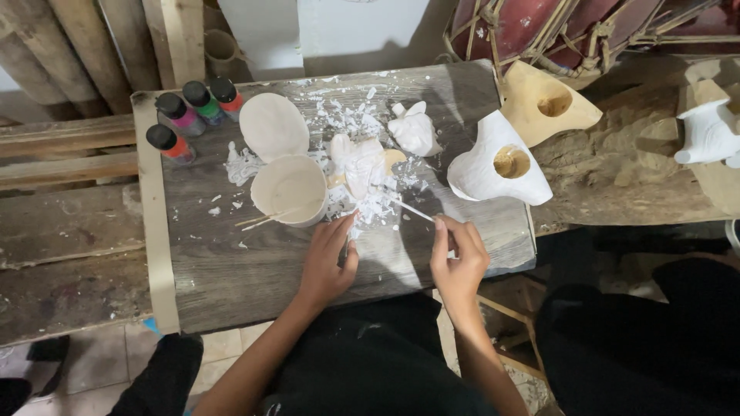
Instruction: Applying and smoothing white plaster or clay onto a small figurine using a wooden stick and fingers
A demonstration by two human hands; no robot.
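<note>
Both hands are down on the grey wooden board (254, 285). Left hand (325, 262) lies flat with the fingers loosely spread, fingertips touching the near edge of the small white-coated figurine (361, 168) that lies among white paint splatter (362, 123). Right hand (459, 258) is pinched shut around a thin white-smeared brush (416, 211), whose tip points left and far, toward the figurine's near right side. Just left of the figurine stands a round cream paint cup (289, 189) with thin sticks (258, 221) leaning out over its near rim, and its round cream lid (274, 125) lies just beyond it. Far left on the board, four small black-capped paint bottles (193, 114) stand close together, showing pink, green, red and orange. Beyond the figurine sits a second small white carved piece (414, 129). At the board's right edge rests a white-painted wooden mask-like carving (497, 166) with a round hollow, and a bare tan wooden carving (543, 104) of the same shape lies just beyond it. Far right, another white figure (708, 132) sits on the rough wood.
</note>
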